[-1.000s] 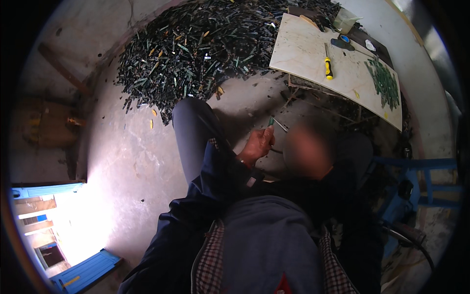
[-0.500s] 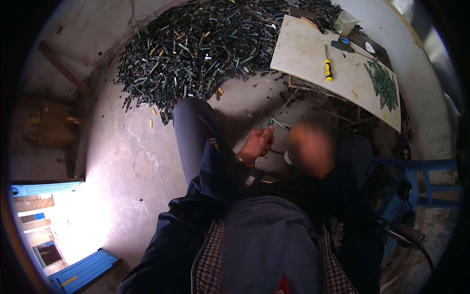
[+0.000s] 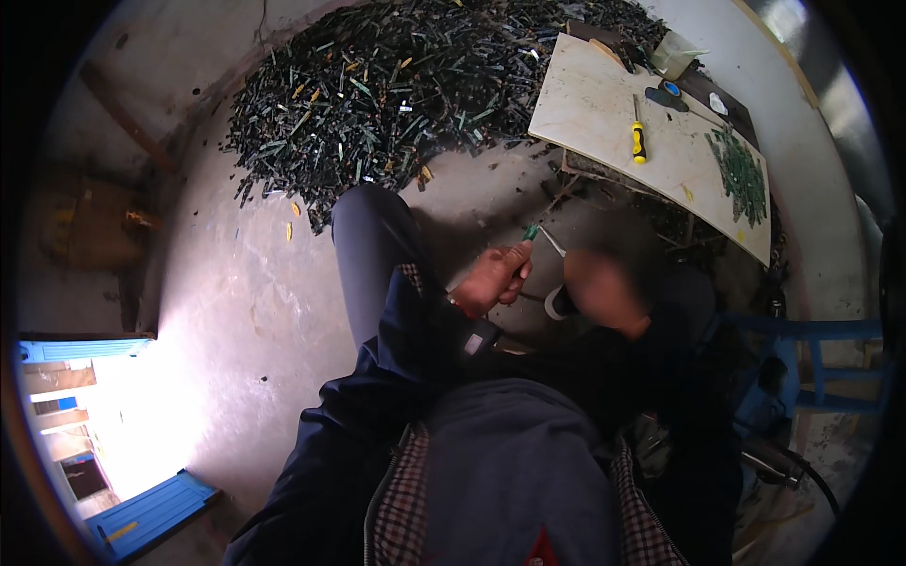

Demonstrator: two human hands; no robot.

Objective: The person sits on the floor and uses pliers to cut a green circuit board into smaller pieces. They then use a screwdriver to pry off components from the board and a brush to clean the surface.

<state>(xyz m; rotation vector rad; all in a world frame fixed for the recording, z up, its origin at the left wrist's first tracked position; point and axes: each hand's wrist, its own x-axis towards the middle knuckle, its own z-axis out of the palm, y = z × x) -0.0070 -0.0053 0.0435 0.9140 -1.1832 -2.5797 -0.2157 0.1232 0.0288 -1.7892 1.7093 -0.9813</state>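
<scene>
My left hand [image 3: 492, 279] is closed around a small green strip [image 3: 531, 232], likely a piece of circuit board, whose end sticks up past the thumb and forefinger. Just to its right, my right hand [image 3: 606, 291] is largely blurred, so its separate fingers do not show. From it a slim metal-tipped tool [image 3: 551, 240] points up and left, its tip close to the green strip. I cannot tell whether the two touch. A pale round edge [image 3: 553, 304] shows beside the right hand, partly hidden.
A large heap of dark and green strips [image 3: 377, 104] covers the floor ahead. To its right a pale board [image 3: 604, 104] bears a yellow-black screwdriver [image 3: 639, 143], a dark-handled tool [image 3: 666, 99] and piled green strips [image 3: 738, 174]. A plastic container [image 3: 672, 55] stands behind; blue furniture [image 3: 830, 330] is at right.
The left hand and green strip have shifted slightly right. The metal tool's tip now stands nearer the strip's top. The view has tilted a little.
</scene>
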